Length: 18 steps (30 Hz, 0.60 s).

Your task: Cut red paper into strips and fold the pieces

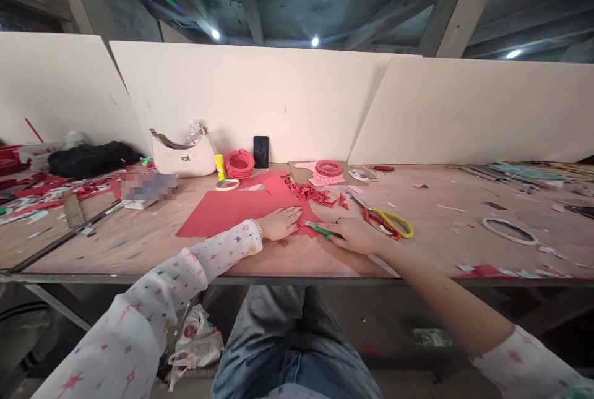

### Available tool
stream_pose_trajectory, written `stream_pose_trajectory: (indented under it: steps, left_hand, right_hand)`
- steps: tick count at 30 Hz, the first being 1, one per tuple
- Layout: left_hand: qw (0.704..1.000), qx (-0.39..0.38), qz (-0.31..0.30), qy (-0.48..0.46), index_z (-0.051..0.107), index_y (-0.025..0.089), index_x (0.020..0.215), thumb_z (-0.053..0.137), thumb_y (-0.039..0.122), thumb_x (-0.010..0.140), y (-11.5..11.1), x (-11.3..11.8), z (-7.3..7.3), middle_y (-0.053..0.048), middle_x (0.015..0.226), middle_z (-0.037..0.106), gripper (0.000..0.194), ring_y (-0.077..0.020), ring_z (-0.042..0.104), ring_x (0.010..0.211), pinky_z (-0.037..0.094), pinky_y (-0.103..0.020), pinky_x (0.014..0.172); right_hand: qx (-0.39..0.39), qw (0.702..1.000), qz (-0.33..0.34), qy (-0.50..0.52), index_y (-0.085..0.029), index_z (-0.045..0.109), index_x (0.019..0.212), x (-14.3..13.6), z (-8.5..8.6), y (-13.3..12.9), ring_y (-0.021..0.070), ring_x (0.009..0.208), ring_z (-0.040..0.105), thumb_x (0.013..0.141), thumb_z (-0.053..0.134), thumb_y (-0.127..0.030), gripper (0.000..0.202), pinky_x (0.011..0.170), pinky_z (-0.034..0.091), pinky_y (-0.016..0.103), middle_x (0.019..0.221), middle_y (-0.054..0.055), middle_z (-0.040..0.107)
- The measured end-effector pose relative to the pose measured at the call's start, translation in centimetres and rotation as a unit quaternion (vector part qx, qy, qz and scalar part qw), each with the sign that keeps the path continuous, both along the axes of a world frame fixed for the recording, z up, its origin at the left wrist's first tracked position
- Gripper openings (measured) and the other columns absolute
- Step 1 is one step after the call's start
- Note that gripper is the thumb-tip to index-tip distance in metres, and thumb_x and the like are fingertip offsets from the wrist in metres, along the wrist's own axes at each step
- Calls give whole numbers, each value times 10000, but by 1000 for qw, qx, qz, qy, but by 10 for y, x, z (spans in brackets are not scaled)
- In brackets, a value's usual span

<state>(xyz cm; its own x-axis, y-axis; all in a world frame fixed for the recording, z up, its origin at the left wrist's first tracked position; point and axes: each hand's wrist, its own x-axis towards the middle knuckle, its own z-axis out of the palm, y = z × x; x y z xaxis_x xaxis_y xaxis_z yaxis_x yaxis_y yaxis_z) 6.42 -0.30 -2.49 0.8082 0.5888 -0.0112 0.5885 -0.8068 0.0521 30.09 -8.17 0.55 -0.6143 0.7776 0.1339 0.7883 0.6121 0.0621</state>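
Note:
Red paper (pixel 223 210) lies flat on the table, with my left hand (pixel 279 223) resting palm-down on its right part, fingers stretched out. My right hand (pixel 355 235) is closed around a green utility knife (pixel 325 230), whose tip points left toward the paper close to my left fingertips. Just beyond the hands sit folded red paper pieces (pixel 309 192). Scissors with yellow handles (pixel 394 223) and a second, red-handled pair (pixel 380 226) lie beside my right hand, partly overlapping.
Behind the paper stand a yellow glue stick (pixel 219 167), a red paper ring (pixel 239 164), a phone (pixel 261 151) and a pale handbag (pixel 183 154). A tape roll (pixel 227 184) lies nearer. Another red ring (pixel 329 168) is on cardboard. White panels (pixel 250 96) close off the back.

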Motion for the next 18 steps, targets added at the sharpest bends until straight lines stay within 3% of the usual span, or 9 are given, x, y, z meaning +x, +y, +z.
stream_pose_trajectory:
  steps: [18]
  left_hand:
    - [1000, -9, 7, -1, 204, -25, 1361, 201, 335, 904, 0, 2, 1, -194, 1428, 158, 582, -230, 143, 1330, 137, -349, 1070]
  right_hand:
    - [24, 1000, 6, -12, -302, 531, 1203, 3, -2, 11, 189, 818, 536, 825, 397, -295, 401, 815, 340, 315, 882, 44, 655]
